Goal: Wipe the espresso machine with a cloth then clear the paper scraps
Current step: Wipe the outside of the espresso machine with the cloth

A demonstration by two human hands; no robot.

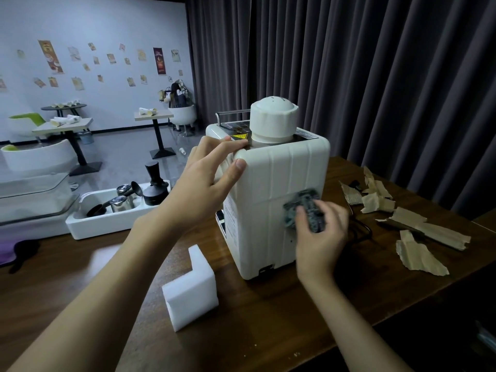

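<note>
Cream espresso machine (279,200) upright on the dark wooden table (268,318), ribbed panel facing near. Left hand (206,181) braced on its upper left corner, fingers straight over the top edge, thumb flat on the panel, gripping nothing. Right hand (319,232) curled round a crumpled grey cloth (303,208), pressing it against the panel's lower right. Torn brown paper scraps (418,253) scattered right of the machine. White foam block (190,291) near left.

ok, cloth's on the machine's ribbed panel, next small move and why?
Probably drag the cloth down the panel: the right hand presses it mid-height on the espresso machine, the left hand steadies the top corner, and the paper scraps lie untouched on the table.
</note>
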